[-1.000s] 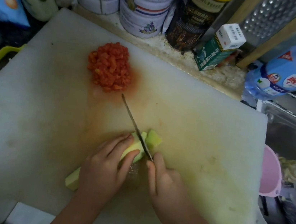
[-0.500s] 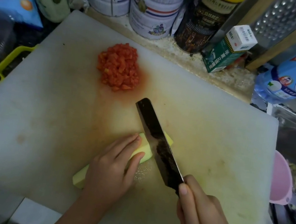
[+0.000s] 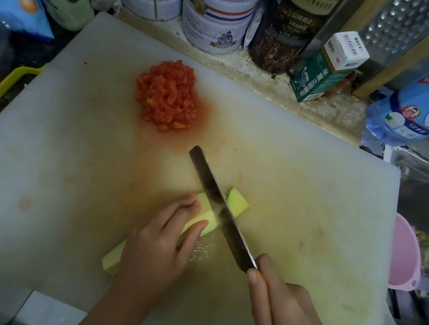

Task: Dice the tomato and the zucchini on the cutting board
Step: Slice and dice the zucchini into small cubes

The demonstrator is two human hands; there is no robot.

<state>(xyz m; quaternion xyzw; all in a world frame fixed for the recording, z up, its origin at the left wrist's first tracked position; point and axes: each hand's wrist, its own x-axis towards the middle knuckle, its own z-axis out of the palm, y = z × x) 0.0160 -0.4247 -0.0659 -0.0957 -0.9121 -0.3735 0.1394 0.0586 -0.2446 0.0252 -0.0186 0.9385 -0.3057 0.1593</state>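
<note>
A white cutting board (image 3: 70, 170) lies on the speckled desk (image 3: 272, 88), stained orange and yellow-green through its middle. The tomato (image 3: 167, 99) is already diced and sits in one red heap on the far part of the board, with a wet orange smear beside it.

The zucchini (image 3: 205, 214) is a long pale green strip on the near part of the board, lying at a slant. The left hand (image 3: 155, 247) covers its middle, fingers curled over the top and thumb against the near side, pinning it to the board. Only its two ends show (the near-left end pokes out below the wrist). One cut-off piece (image 3: 237, 205) lies just past the blade, apart from the strip.

The right hand (image 3: 281, 310) is clamped round the handle of the knife (image 3: 216, 203), with one fingertip up by the heel of the blade. The dark blade runs away from the person and crosses the zucchini's far-right end, just beside the left fingertips. Whether the edge is into the flesh or just above it I cannot tell.

Along the back of the desk stand two white tins (image 3: 216, 18), a dark jar (image 3: 287, 35), a green and white carton (image 3: 326, 68) and a metal grater (image 3: 406, 26). A blue bottle (image 3: 427, 108) lies to the right, and a pink cup (image 3: 402, 258) sits beyond the board's right edge.
</note>
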